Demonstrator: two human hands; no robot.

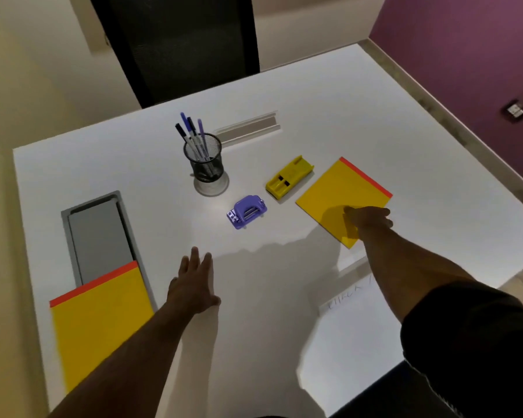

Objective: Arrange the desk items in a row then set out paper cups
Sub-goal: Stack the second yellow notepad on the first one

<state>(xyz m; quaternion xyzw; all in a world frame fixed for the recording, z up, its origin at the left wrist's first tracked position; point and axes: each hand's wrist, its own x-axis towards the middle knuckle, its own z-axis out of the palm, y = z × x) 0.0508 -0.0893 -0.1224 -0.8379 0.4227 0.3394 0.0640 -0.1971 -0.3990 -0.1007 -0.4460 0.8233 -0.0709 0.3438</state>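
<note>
A black mesh pen holder [207,164] with several pens stands at mid-desk. In front of it to the right lies a purple hole punch [247,211], and further right a yellow stapler-like item [289,178]. A yellow notepad with an orange edge [341,191] lies at the right; my right hand [367,218] rests on its near corner, gripping it. A second yellow notepad [103,315] lies at the near left. My left hand [194,285] hovers flat over bare desk, fingers spread, holding nothing. No paper cups are in view.
The white desk [133,206] has a grey recessed tray [100,236] at the left, partly covered by the near notepad, and a cable slot [248,128] at the back. A black chair [181,46] stands behind. A purple wall is on the right.
</note>
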